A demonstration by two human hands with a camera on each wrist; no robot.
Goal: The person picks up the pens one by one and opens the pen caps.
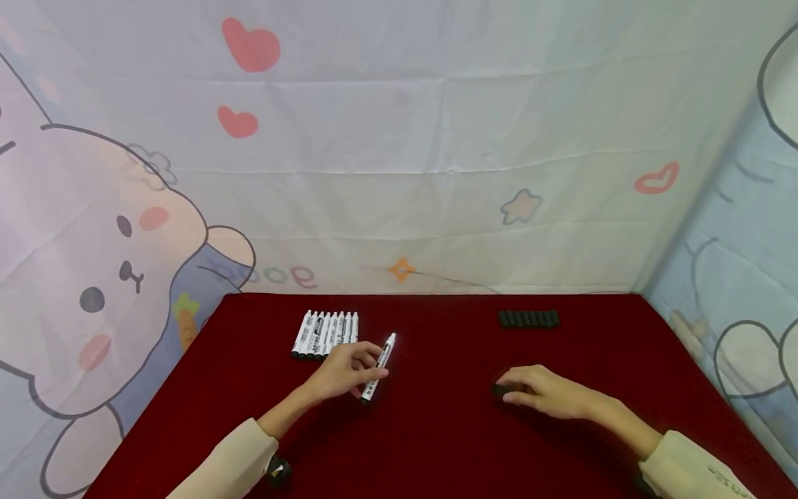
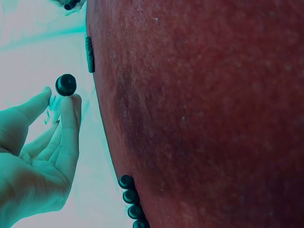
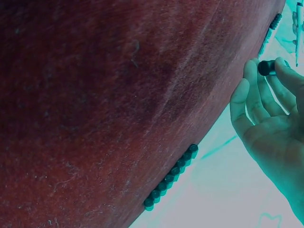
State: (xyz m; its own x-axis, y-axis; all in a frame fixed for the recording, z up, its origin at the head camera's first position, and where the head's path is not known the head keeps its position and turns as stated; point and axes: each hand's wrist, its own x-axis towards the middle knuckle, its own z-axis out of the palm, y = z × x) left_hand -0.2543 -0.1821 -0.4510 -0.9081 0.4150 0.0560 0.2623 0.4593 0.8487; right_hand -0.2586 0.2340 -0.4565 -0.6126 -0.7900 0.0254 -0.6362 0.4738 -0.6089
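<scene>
My left hand (image 1: 366, 362) holds a white marker (image 1: 378, 367) tilted just above the red table (image 1: 436, 430), pinched between thumb and fingers. Seen from the left wrist, the marker's black end (image 2: 65, 84) sticks out past the fingertips (image 2: 72, 102). My right hand (image 1: 516, 388) rests low over the table to the right and pinches a small black cap (image 1: 501, 389). The right wrist view shows that cap (image 3: 266, 67) between curled fingers (image 3: 250, 71). The two hands are well apart.
A row of several white markers (image 1: 324, 334) lies side by side at the back left, just beyond my left hand. A row of several black caps (image 1: 528, 318) lies at the back right. A printed cloth backdrop (image 1: 399, 152) hangs behind and beside the table.
</scene>
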